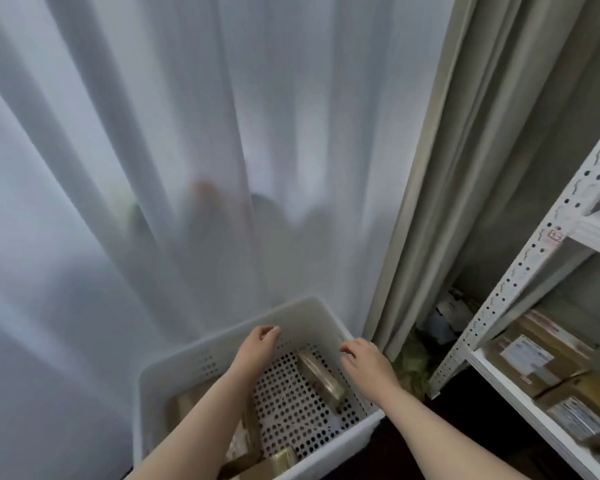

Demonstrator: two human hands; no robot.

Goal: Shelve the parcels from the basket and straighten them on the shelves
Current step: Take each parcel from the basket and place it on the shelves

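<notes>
A brown parcel (pixel 321 377) lies on the perforated floor of the basket (pixel 302 308), lower centre, between the left hand (pixel 258 344) and right hand (pixel 364 358). Both hover above it, fingers loosely curled, holding nothing

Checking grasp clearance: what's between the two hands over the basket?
In the head view, a brown parcel stands tilted inside the white basket, between the left hand and right hand. Neither hand grips it.

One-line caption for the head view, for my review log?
Left hand and right hand hover over a white basket of brown parcels, beside a stocked shelf.
</notes>
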